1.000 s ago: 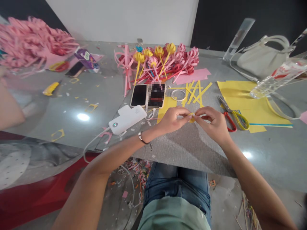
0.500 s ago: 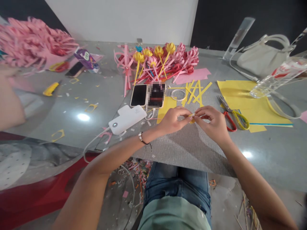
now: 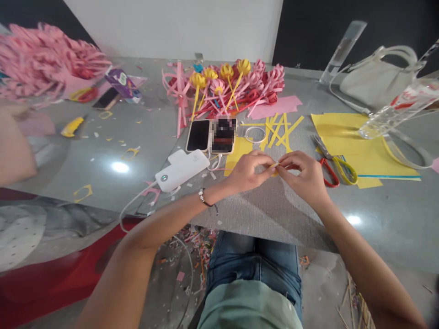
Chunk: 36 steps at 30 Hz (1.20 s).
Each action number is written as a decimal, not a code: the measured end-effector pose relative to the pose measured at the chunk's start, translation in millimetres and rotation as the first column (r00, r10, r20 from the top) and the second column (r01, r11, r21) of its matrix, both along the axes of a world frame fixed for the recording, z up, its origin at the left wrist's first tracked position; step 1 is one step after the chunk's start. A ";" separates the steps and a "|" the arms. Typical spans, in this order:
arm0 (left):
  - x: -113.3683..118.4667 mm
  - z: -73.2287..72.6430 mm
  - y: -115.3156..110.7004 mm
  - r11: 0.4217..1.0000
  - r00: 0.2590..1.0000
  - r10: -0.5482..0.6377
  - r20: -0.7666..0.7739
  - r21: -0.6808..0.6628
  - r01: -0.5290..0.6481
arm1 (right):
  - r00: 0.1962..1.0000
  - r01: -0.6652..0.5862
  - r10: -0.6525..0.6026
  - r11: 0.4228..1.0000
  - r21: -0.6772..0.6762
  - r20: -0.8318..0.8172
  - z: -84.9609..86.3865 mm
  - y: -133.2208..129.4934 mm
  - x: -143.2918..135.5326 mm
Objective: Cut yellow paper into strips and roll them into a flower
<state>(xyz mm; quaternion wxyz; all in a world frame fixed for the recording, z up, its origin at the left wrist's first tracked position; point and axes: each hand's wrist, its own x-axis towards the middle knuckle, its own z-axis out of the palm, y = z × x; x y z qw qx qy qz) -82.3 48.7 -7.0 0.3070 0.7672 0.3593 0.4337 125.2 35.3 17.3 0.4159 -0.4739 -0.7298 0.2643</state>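
Observation:
My left hand (image 3: pixel 249 172) and my right hand (image 3: pixel 303 176) meet above the table's front part, fingertips pinched together. Between them is a small piece of yellow paper (image 3: pixel 275 172), mostly covered by the fingers. Just beyond the hands lie loose yellow paper strips (image 3: pixel 283 132) and a yellow sheet (image 3: pixel 240 153). Scissors (image 3: pixel 331 160) with red and yellow handles rest beside my right hand, their blades pointing away. Near my left forearm sits a white power bank (image 3: pixel 185 169), its cable running off the table edge.
Two phones (image 3: pixel 199 136) lie ahead, with pink, red and yellow paper flowers (image 3: pixel 236 87) behind them. On the right are yellow sheets (image 3: pixel 387 157), a tilted plastic bottle (image 3: pixel 398 109) and a white handbag (image 3: pixel 370 82). Another person's arm (image 3: pixel 15 146) reaches in at left, near a yellow cutter (image 3: pixel 72 127).
My hands stay in nearly the same pinch on the yellow paper. The view has shifted very slightly, and the other person's hand at left has moved a little.

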 end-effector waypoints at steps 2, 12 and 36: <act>0.1 0.5 -0.7 1.000 1.000 0.000 0.002 0.004 0.000 | 1.000 0.006 -0.006 1.000 0.011 0.023 0.4 -0.5 -0.8; 0.1 3.0 -1.2 0.988 0.995 0.095 -0.021 0.128 -0.092 | 0.997 -0.019 0.004 0.978 -0.205 -0.073 4.9 1.1 -0.8; 0.8 10.9 1.6 0.995 0.990 0.031 0.139 -0.100 -0.017 | 0.949 -0.149 0.050 0.942 -0.302 -0.312 2.5 2.6 1.5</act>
